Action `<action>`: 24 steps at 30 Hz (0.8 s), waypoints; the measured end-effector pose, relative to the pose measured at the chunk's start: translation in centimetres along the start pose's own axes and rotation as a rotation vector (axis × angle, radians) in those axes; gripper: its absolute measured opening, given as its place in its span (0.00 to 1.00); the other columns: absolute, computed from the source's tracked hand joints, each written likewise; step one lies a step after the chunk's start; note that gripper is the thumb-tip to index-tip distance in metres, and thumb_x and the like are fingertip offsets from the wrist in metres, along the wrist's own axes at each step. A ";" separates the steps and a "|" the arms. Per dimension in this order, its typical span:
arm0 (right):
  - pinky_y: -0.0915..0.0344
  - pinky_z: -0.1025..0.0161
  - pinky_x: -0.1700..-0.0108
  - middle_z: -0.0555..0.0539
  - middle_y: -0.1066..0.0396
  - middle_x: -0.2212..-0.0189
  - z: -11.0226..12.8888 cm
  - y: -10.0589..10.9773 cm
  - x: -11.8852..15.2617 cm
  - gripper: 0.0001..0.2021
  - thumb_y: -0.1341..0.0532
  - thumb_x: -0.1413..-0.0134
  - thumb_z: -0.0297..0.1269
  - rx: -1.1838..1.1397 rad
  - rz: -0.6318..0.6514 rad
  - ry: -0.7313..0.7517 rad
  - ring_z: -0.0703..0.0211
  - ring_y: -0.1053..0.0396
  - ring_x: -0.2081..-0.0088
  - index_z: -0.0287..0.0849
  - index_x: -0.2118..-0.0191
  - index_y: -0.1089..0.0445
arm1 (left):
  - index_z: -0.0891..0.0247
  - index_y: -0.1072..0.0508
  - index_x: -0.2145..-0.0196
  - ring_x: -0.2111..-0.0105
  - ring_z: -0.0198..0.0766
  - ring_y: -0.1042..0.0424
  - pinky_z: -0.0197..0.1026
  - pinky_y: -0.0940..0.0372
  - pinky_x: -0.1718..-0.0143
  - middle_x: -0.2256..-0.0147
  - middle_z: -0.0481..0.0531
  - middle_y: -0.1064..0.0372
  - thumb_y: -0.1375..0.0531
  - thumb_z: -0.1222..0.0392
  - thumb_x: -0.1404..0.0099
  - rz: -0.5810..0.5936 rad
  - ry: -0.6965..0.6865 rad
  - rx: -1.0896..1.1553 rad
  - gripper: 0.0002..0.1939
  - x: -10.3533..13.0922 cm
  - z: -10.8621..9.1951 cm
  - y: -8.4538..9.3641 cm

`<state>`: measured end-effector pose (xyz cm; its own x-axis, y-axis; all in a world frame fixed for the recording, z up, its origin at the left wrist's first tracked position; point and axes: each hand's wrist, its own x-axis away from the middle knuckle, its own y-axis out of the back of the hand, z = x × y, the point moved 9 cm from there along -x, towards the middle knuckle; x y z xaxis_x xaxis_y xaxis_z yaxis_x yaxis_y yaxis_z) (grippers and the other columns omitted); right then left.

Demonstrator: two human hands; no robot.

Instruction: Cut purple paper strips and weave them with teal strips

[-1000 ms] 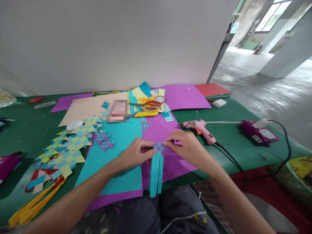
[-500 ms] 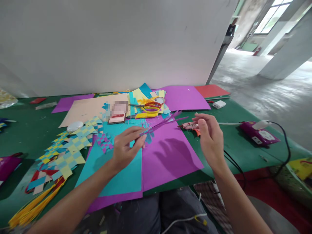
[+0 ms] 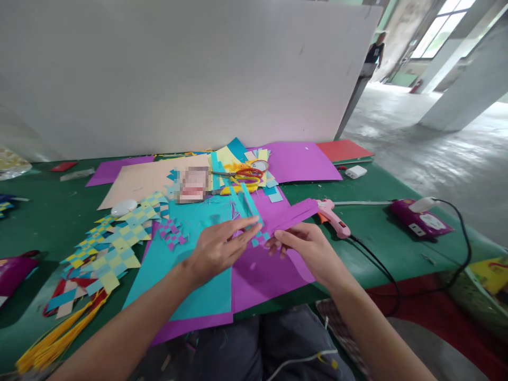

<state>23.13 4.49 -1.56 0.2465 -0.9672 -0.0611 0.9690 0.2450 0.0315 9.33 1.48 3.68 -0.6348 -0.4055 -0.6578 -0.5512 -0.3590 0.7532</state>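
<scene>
Between my hands is a small checkered weave of purple and turquoise paper strips [image 3: 259,239], raised above purple paper. Loose purple strips [image 3: 296,214] fan out to the right, and loose turquoise strips [image 3: 249,202] point away from me. My left hand [image 3: 220,244] pinches the weave's left side, fingertips over the base of a turquoise strip. At its lower right edge, by the purple strips, my right hand [image 3: 307,247] grips it between thumb and fingers. Under my hands lie a turquoise sheet [image 3: 194,283] and a purple sheet [image 3: 264,280].
A pink glue gun [image 3: 335,219] lies right of my hands, its black cord trailing off the table. Scissors [image 3: 248,173], tape [image 3: 260,165] and a blurred phone [image 3: 194,185] sit behind. Woven pieces [image 3: 119,238] with yellow tassels [image 3: 65,333] lie left. A person [image 3: 375,53] stands far off.
My right hand has come left and taken hold of the weave. The weave is turned so its purple strips spread rightward and its turquoise strips point away. The distant person shows more.
</scene>
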 end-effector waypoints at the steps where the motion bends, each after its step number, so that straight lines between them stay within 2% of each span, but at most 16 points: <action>1: 0.31 0.64 0.72 0.45 0.23 0.74 0.3 0.5 -0.1 0.15 0.40 0.42 0.43 0.083 -0.047 0.039 0.59 0.27 0.74 0.38 0.71 0.24 | 0.60 0.31 0.46 0.59 0.36 0.25 0.36 0.29 0.59 0.50 0.56 0.28 0.47 0.71 0.34 -0.008 0.029 0.028 0.20 0.1 0.3 -0.1; 4: 0.29 0.60 0.63 0.44 0.22 0.68 2.7 1.7 0.2 0.10 0.41 0.41 0.37 0.446 -0.122 0.292 0.55 0.25 0.66 0.40 0.63 0.23 | 0.60 0.28 0.51 0.61 0.35 0.26 0.36 0.29 0.62 0.55 0.55 0.27 0.47 0.75 0.37 -0.155 0.111 0.096 0.20 0.4 1.2 1.1; 6: 0.30 0.57 0.56 0.42 0.24 0.59 3.7 0.6 0.6 0.13 0.44 0.40 0.32 0.691 0.017 0.478 0.53 0.27 0.58 0.41 0.53 0.26 | 0.61 0.25 0.59 0.64 0.35 0.27 0.35 0.30 0.65 0.63 0.52 0.27 0.46 0.75 0.39 -0.298 0.153 0.112 0.16 0.7 1.7 2.5; 9: 0.30 0.56 0.56 0.39 0.26 0.56 3.1 -0.9 1.2 0.17 0.46 0.40 0.28 0.987 0.219 0.611 0.52 0.28 0.56 0.39 0.47 0.30 | 0.62 0.26 0.68 0.70 0.34 0.29 0.35 0.32 0.70 0.70 0.50 0.29 0.46 0.75 0.39 -0.437 0.164 0.091 0.12 1.2 1.8 4.2; 14: 0.28 0.57 0.57 0.39 0.25 0.59 0.9 -2.0 1.4 0.16 0.43 0.41 0.25 1.279 0.277 0.727 0.52 0.27 0.57 0.36 0.48 0.30 | 0.60 0.27 0.67 0.75 0.34 0.31 0.38 0.35 0.74 0.73 0.49 0.30 0.45 0.72 0.38 -0.480 0.076 0.057 0.10 1.0 0.8 5.3; 15: 0.28 0.56 0.56 0.39 0.25 0.59 0.6 -2.1 1.5 0.15 0.42 0.42 0.25 1.294 0.285 0.741 0.51 0.27 0.56 0.36 0.49 0.29 | 0.60 0.27 0.66 0.74 0.35 0.31 0.39 0.35 0.73 0.73 0.49 0.30 0.45 0.72 0.38 -0.456 0.047 0.060 0.10 0.8 0.5 5.1; 17: 0.29 0.57 0.55 0.40 0.25 0.58 0.1 -2.2 1.5 0.15 0.42 0.41 0.25 1.283 0.299 0.739 0.52 0.28 0.56 0.37 0.49 0.30 | 0.59 0.27 0.63 0.70 0.37 0.29 0.41 0.33 0.68 0.70 0.51 0.28 0.45 0.71 0.37 -0.336 0.026 0.085 0.10 0.2 0.3 3.5; 19: 0.30 0.58 0.54 0.41 0.25 0.57 0.1 -1.7 1.3 0.16 0.44 0.40 0.24 1.240 0.277 0.711 0.53 0.28 0.56 0.38 0.48 0.30 | 0.61 0.27 0.58 0.62 0.39 0.29 0.43 0.32 0.60 0.65 0.53 0.27 0.46 0.70 0.35 -0.118 0.078 0.142 0.11 -0.1 0.8 0.6; 20: 0.31 0.58 0.54 0.42 0.25 0.57 0.3 -1.4 1.2 0.15 0.45 0.40 0.24 1.218 0.255 0.689 0.54 0.28 0.56 0.38 0.49 0.30 | 0.61 0.28 0.56 0.59 0.39 0.29 0.44 0.32 0.56 0.62 0.54 0.27 0.46 0.69 0.33 0.030 0.089 0.177 0.12 -0.1 0.9 -1.3; 22: 0.32 0.59 0.55 0.43 0.25 0.60 0.5 -0.7 1.0 0.12 0.46 0.38 0.26 1.196 0.202 0.608 0.55 0.28 0.59 0.38 0.55 0.28 | 0.63 0.27 0.54 0.57 0.40 0.30 0.44 0.33 0.53 0.59 0.55 0.28 0.47 0.66 0.31 0.250 0.073 0.227 0.11 0.4 0.5 -4.3; 24: 0.33 0.58 0.60 0.44 0.26 0.67 0.4 0.0 1.0 0.09 0.43 0.38 0.35 1.210 0.148 0.480 0.55 0.29 0.64 0.39 0.65 0.27 | 0.65 0.27 0.53 0.56 0.41 0.31 0.44 0.33 0.53 0.58 0.56 0.28 0.48 0.65 0.30 0.357 0.084 0.236 0.12 0.9 0.5 -5.9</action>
<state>23.37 3.47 -1.19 0.5732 -0.7547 -0.3191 0.3668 -0.1119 0.9235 11.74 3.69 -1.31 -0.7675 -0.5395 -0.3462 -0.4194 0.0141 0.9077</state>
